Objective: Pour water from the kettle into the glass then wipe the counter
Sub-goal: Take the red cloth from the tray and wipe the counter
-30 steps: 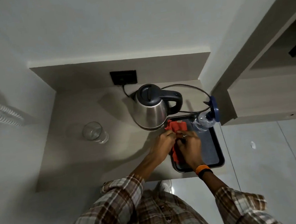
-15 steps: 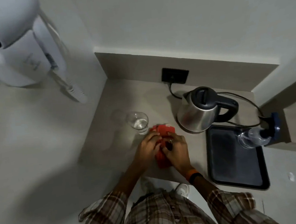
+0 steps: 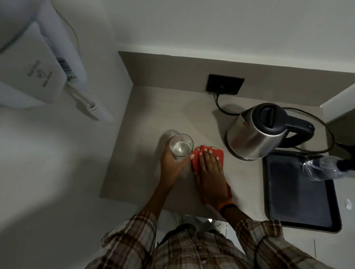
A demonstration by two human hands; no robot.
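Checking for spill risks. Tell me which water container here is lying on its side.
The bottle, lying across the tray's far right corner. The glass in the left hand and the kettle stand upright.

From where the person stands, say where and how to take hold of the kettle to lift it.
Grip the kettle by its black handle, coming in from the right with the right hand. The handle loops out on the right side, away from the spout, leaving a gap for fingers. The steel body is wide, smooth and possibly hot. Mind the cord trailing behind to the wall socket.
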